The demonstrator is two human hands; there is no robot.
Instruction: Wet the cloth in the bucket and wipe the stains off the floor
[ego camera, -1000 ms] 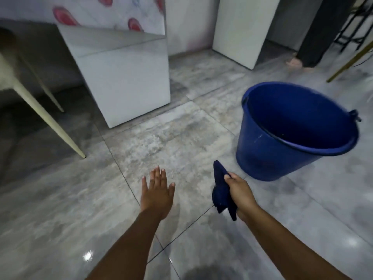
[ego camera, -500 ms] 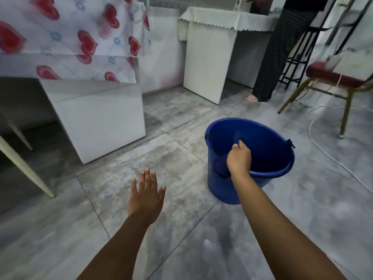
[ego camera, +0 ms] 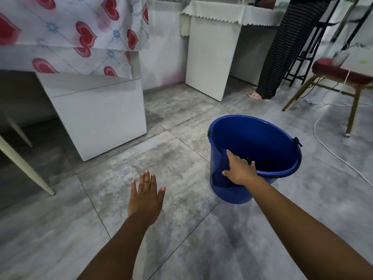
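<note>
A blue bucket (ego camera: 282, 138) stands on the grey tiled floor (ego camera: 165, 162) at the right of centre. My right hand (ego camera: 240, 170) is at its near rim, fingers curled over the edge into the bucket. It grips a dark blue cloth (ego camera: 219, 174), which hangs against the bucket's near-left wall below the hand. The cloth's colour blends with the bucket, so its full outline is hard to tell. My left hand (ego camera: 146, 196) hovers flat over the floor left of the bucket, fingers spread, holding nothing. No water is visible inside the bucket.
A white cabinet block (ego camera: 96, 118) sits under a table with a heart-patterned cloth (ego camera: 80, 35). A slanted white leg (ego camera: 24, 164) is at left. Behind stand a second white cabinet (ego camera: 210, 57), a person in a striped skirt (ego camera: 280, 51), a red-seated chair (ego camera: 343, 75) and a white cable (ego camera: 331, 150).
My right hand has carried the cloth from beside the bucket's base up to its rim and now reaches over the edge. The view has lifted. The left hand stays open.
</note>
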